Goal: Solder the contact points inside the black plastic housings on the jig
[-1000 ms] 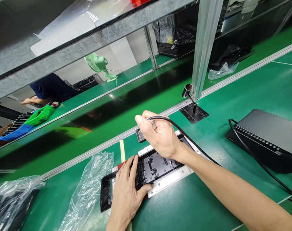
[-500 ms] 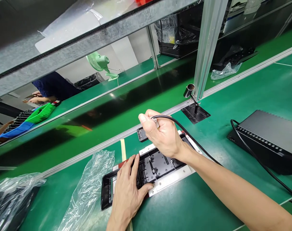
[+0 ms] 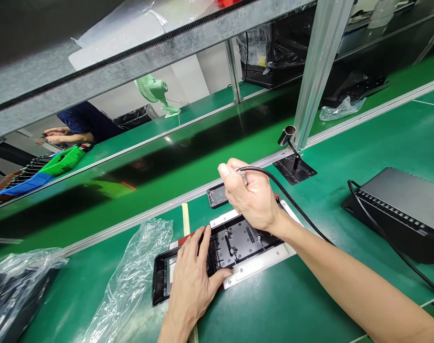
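My right hand [image 3: 252, 197] is closed in a fist around a corded electric screwdriver [image 3: 243, 176]; only its grey top end shows, and a black cord [image 3: 290, 200] runs from it. Its tip is hidden behind the hand, above the far side of a black plastic housing [image 3: 238, 244]. The housing lies open side up between the white rails of a fixture [image 3: 263, 263]. Across the housing's left part rests my left hand [image 3: 192, 274], fingers spread, thumb by the near rail. A small black tray of screws [image 3: 216, 197] sits behind, partly covered by my right hand.
Clear plastic film [image 3: 131, 276] lies left, with a bagged black part [image 3: 20, 295] beyond. A tool holder [image 3: 294, 162] stands by the metal post [image 3: 320, 71]. Stacked black casings [image 3: 402, 205] are on the right. A co-worker's hands [image 3: 57, 136] show across the line.
My right hand has shifted slightly right over the housing, uncovering more of the screw tray. My left hand stays on the housing. The whole view has shifted a little.
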The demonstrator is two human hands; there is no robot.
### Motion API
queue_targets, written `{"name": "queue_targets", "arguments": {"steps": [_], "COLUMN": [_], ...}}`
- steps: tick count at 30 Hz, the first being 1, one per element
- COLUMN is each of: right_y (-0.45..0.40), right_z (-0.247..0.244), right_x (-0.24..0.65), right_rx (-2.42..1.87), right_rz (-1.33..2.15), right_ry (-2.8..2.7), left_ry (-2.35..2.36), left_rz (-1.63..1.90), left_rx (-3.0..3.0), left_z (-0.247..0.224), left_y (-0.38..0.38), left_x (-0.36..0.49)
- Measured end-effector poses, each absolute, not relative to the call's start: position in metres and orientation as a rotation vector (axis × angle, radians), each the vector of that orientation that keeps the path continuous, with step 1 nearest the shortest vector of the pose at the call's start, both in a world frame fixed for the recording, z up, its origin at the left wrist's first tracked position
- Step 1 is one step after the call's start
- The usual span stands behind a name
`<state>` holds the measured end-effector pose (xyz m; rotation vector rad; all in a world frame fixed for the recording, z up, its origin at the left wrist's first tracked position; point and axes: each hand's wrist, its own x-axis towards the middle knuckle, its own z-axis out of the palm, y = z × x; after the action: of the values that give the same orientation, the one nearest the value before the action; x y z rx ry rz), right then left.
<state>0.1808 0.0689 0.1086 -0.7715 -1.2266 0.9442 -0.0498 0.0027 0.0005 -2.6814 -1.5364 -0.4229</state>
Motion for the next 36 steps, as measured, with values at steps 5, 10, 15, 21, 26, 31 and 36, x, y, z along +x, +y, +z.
{"name": "queue_targets", "arguments": {"steps": [5, 10, 15, 21, 26, 31, 36], "right_y": [0.070, 0.070, 0.069, 0.069, 0.068, 0.067, 0.067], "right_z": [0.108, 0.110, 0.112, 0.112, 0.114, 0.117, 0.119], "right_x": [0.183, 0.184, 0.183, 0.182, 0.181, 0.180, 0.179], "right_rx": [-0.764, -0.720, -0.750, -0.753, -0.777, -0.778, -0.800], "right_rz": [0.946, 0.972, 0.961, 0.920, 0.862, 0.858, 0.845], "right_ry": [-1.211, -1.187, -1.168, -1.169, -1.188, -1.188, -1.193], "left_ry": [-1.517, -1.521, -1.516, -1.472, -1.474, -1.538, -1.513], "left_rz": [-0.464, -0.490, -0.523, -0.581, -0.633, -0.692, -0.717], "left_rx": [-2.674, -2.666, -2.640, -2.600, -2.569, -2.588, -2.553], "left_z": [-0.001, -0.002, -0.003, -0.003, -0.003, -0.004, -0.006], "left_y": [0.004, 0.004, 0.004, 0.004, 0.004, 0.004, 0.005], "left_x": [-0.047, -0.045, -0.041, -0.036, -0.032, -0.029, -0.027]}}
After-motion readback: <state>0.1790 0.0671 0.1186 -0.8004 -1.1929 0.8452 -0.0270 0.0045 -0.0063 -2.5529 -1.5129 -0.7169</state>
